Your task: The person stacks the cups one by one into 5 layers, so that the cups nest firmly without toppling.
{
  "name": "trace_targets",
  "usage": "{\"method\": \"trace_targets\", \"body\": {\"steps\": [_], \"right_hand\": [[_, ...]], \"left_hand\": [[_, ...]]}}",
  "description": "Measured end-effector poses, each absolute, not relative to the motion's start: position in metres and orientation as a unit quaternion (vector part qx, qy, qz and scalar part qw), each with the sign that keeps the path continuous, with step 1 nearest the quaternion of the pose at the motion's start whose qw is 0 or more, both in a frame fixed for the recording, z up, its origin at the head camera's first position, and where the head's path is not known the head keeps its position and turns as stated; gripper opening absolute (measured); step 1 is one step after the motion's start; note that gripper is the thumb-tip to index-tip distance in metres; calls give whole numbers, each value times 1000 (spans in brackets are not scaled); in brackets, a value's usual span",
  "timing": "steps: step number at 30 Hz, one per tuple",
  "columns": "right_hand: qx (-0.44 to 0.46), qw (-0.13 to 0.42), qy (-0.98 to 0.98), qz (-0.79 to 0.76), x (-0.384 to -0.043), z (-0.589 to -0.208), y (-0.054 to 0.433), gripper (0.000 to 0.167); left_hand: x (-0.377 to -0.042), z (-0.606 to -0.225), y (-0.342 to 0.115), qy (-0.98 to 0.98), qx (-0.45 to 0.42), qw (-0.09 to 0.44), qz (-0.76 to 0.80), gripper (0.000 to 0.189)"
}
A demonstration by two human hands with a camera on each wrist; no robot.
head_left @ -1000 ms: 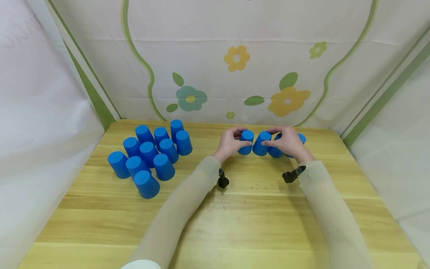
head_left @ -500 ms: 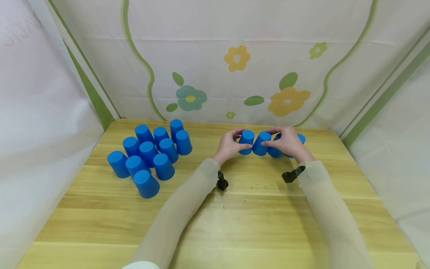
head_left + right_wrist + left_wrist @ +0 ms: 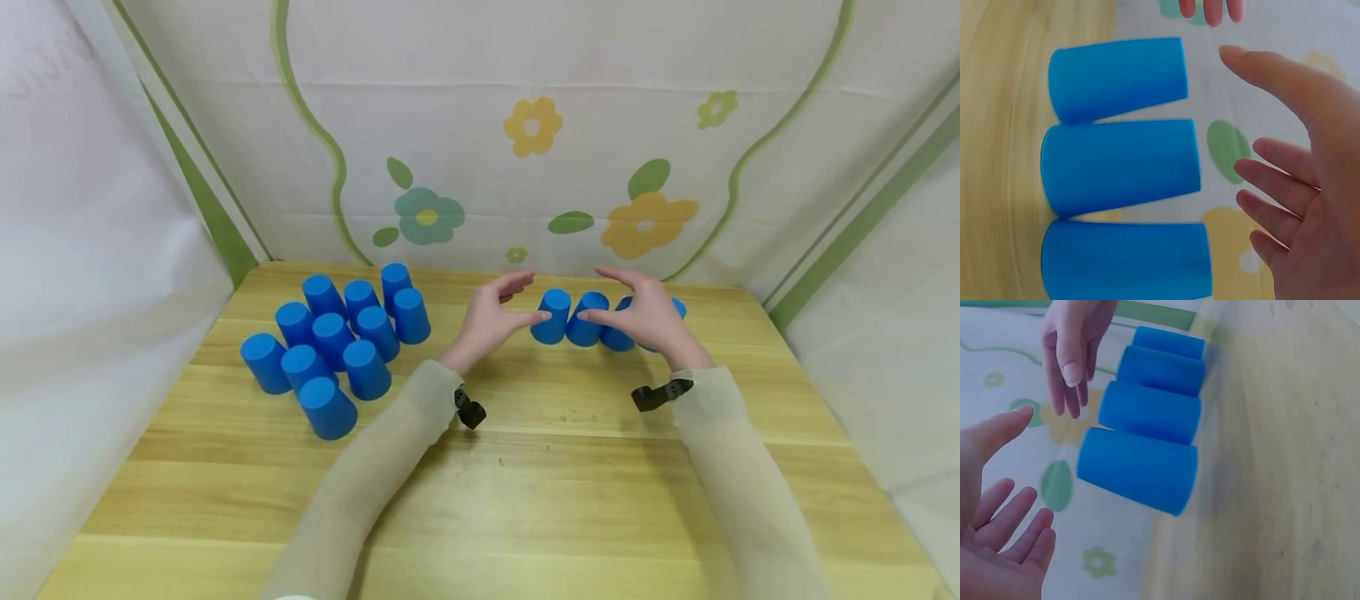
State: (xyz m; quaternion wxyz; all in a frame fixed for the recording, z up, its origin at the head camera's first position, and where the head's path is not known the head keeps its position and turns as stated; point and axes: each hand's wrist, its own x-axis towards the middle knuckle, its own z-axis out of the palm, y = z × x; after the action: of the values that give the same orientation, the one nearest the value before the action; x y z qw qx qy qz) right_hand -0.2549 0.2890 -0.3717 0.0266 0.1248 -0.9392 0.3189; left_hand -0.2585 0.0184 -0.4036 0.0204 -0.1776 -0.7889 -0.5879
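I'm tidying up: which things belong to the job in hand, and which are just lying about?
Likely job:
Row of four blue tapered plastic cups, nearest left hand and right hand
Matching blue cups grouped leftward, probably

Likely background:
White flower-printed fabric backdrop
Black wrist cameras

The left forearm [image 3: 367, 483] is reaching forward and slanting toward the right, while the right forearm [image 3: 750, 492] is reaching forward and angling toward the left. The left hand [image 3: 489, 323] is staying loosely spread, its thumb [image 3: 1000, 431] standing apart from its gently bending fingers [image 3: 1009, 526]. The right hand [image 3: 649, 323] is facing it across a gap, its thumb [image 3: 1272, 74] extending leftward and its fingers [image 3: 1277, 186] parting in a relaxed curve.
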Motion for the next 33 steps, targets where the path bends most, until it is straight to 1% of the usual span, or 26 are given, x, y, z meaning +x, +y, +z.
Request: {"method": "trace_targets", "body": {"steps": [10,15,24,30,33], "right_hand": [[137,57,-923,356,-243,-363,275,84],[153,70,-911,377,-239,-363,264,83],[175,66,-901,391,-231,-363,247,82],[207,62,-892,397,-226,-368,231,78],[228,62,-887,397,-225,-372,221,77]], "left_hand": [[-232,-385,-13,-780,-209,72,-585,63],[-219,-383,-29,-798,-197,68,-566,63],[-197,-384,-62,-814,-190,74,-544,63],[-182,-383,-76,-817,-180,54,-545,66],[-175,-382,-82,-821,-179,53,-539,66]]}}
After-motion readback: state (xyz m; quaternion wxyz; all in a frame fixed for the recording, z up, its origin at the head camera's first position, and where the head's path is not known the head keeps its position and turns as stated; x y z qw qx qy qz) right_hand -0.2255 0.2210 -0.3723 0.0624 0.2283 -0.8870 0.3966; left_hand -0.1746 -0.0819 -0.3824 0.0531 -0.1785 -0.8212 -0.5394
